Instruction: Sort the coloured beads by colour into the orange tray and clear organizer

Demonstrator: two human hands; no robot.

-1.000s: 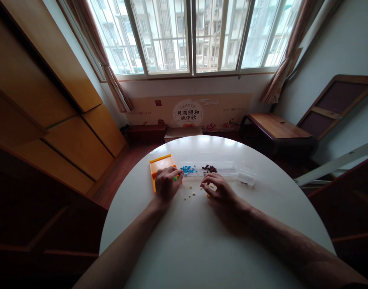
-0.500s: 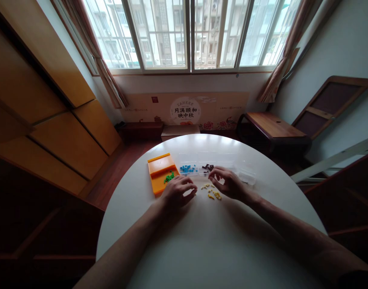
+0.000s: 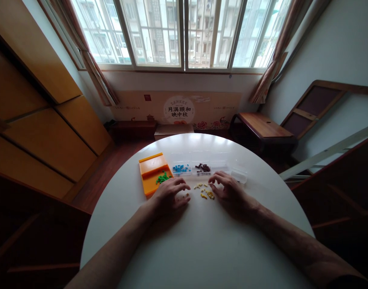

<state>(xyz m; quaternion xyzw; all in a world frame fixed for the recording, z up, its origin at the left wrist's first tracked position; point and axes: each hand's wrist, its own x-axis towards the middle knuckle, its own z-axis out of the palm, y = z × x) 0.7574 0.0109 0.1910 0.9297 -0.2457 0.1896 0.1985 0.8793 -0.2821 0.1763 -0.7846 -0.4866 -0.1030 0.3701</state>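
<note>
My left hand (image 3: 169, 194) rests near the front right corner of an orange tray (image 3: 148, 185), thumb and fingers apart. A tiny cream piece (image 3: 187, 194) lies by its fingertips. In the tray sits a heap of green toy bricks (image 3: 163, 177). My right hand (image 3: 227, 186) hovers over the table at the right of the loose pieces, fingers curled but the thumb apart from them. Between the hands are scattered cream bricks (image 3: 199, 186) and a small group of yellow bricks (image 3: 210, 194). Whether a tiny piece touches the right fingertips is unclear.
Behind the hands stands a clear compartment box (image 3: 221, 169) with its lid raised. It holds blue bricks (image 3: 180, 168) and dark brown bricks (image 3: 203, 167) in separate compartments. The round white table (image 3: 196, 245) has its far edge near a low wooden stand (image 3: 264, 125).
My right hand has drawn back from the dark bricks toward the cream and yellow ones. My left thumb and fingers have spread wider. The view has shifted slightly right.
</note>
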